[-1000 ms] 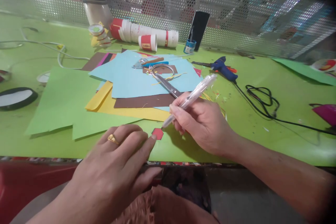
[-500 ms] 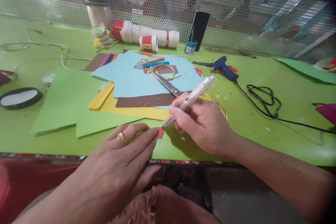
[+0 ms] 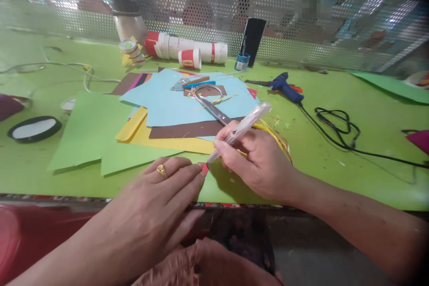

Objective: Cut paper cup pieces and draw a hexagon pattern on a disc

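My right hand (image 3: 256, 158) is closed around a whitish pen (image 3: 246, 124), whose tip points down at the right edge of a small red paper piece (image 3: 204, 169). Whether the tip touches the paper I cannot tell. Fingers stretched out, my left hand (image 3: 161, 201) lies over the left part of that piece, pressing it to the green tabletop, and wears a gold ring. Part of the red paper is hidden beneath its fingertips. Just beyond my right hand, scissors (image 3: 214, 109) rest on light blue paper (image 3: 167, 107), their near end covered by the hand.
Green sheets (image 3: 90, 129) and yellow paper (image 3: 144, 136) lie to the left. A blue glue gun (image 3: 286, 89) with a black cord (image 3: 331, 140) is on the right. Paper cups (image 3: 191, 49), a blue jar (image 3: 241, 61) and a phone (image 3: 254, 40) stand along the back mesh.
The pen and my right hand have shifted slightly left and down. My left fingers have slid a little right, covering more of the red paper.
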